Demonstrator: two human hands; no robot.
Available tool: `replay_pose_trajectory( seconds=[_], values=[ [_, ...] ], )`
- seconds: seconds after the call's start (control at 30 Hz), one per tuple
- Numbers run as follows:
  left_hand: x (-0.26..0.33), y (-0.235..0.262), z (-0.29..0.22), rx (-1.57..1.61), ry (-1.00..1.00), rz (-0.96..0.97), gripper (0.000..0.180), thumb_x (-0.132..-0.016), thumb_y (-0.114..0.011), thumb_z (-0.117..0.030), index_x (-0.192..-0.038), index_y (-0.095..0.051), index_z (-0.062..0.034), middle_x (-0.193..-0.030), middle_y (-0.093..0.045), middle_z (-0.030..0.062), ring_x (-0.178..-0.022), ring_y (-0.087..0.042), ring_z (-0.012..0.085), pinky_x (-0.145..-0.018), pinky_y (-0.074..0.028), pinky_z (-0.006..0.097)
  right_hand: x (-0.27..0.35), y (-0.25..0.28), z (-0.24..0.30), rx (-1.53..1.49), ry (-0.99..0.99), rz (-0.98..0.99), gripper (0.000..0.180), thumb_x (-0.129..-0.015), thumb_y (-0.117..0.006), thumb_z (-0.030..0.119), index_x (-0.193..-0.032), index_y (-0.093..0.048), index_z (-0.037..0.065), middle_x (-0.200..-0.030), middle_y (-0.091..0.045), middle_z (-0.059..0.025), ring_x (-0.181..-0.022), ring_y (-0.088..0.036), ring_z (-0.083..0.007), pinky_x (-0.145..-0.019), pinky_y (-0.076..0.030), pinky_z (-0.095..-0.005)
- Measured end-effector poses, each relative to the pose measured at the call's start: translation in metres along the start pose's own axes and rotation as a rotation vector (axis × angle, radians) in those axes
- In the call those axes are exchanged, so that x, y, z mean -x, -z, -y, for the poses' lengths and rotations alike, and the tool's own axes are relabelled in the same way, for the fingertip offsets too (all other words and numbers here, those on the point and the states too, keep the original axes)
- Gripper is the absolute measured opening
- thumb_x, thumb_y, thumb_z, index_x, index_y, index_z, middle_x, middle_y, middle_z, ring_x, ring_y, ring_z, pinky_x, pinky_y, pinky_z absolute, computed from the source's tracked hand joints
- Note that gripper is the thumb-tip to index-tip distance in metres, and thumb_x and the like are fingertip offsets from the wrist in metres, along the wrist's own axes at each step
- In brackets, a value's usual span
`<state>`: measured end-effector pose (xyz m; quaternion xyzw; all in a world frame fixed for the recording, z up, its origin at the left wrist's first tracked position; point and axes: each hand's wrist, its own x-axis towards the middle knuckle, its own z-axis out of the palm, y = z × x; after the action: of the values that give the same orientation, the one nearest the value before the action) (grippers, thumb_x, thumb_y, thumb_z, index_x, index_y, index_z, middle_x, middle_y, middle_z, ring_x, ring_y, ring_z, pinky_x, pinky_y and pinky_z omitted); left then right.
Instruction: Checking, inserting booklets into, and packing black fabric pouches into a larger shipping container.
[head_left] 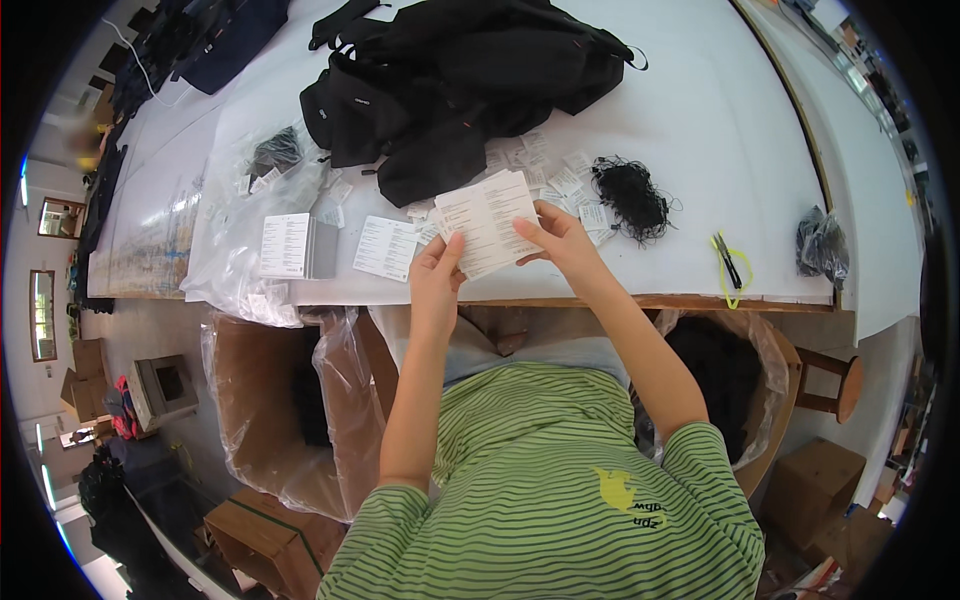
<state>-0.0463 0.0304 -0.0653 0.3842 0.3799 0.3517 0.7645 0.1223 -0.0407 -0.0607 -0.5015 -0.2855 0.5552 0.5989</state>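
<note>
Striped knit shirt [540, 480]; both hands [437, 268] on flat white paper cards [487, 222].

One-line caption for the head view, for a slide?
Both hands hold a white printed sheet above a white table.

Long white worktable [760, 150], wooden stool [835, 385] (round seat), plastic-lined cardboard boxes [270, 400] below.

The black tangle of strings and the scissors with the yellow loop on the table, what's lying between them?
Nothing: in the head view, only bare white table lies between the black string tangle and the scissors.
</note>
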Motion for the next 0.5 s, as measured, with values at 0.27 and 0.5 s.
replay_pose_trajectory(
  seconds=[0.27,0.5],
  values=[
    [-0.001,0.02,-0.008,0.033,0.111,0.069,0.034,-0.094,-0.054,-0.02,-0.118,-0.054,0.0043,-0.11,-0.062,0.0086,-0.096,-0.061,0.0137,-0.081,-0.049,0.026,0.007,-0.009,-0.028,-0.557,-0.178,0.029,0.037,-0.094,-0.052,0.031,-0.119,-0.054,0.004,-0.108,-0.063,-0.0048,-0.093,-0.06,-0.0125,-0.073,-0.051,-0.0288],
    [0.004,0.019,-0.005,0.414,0.223,0.073,0.035,-0.095,-0.05,-0.019,-0.121,-0.048,0.0039,-0.112,-0.061,0.0122,-0.101,-0.061,0.0196,-0.087,-0.052,0.03,0.004,-0.041,-0.068,-1.248,-0.227,0.09,0.037,-0.091,-0.056,0.035,-0.113,-0.054,0.005,-0.094,-0.064,-0.0018,-0.069,-0.055,-0.0075,-0.059,-0.046,-0.0204]
  ],
)
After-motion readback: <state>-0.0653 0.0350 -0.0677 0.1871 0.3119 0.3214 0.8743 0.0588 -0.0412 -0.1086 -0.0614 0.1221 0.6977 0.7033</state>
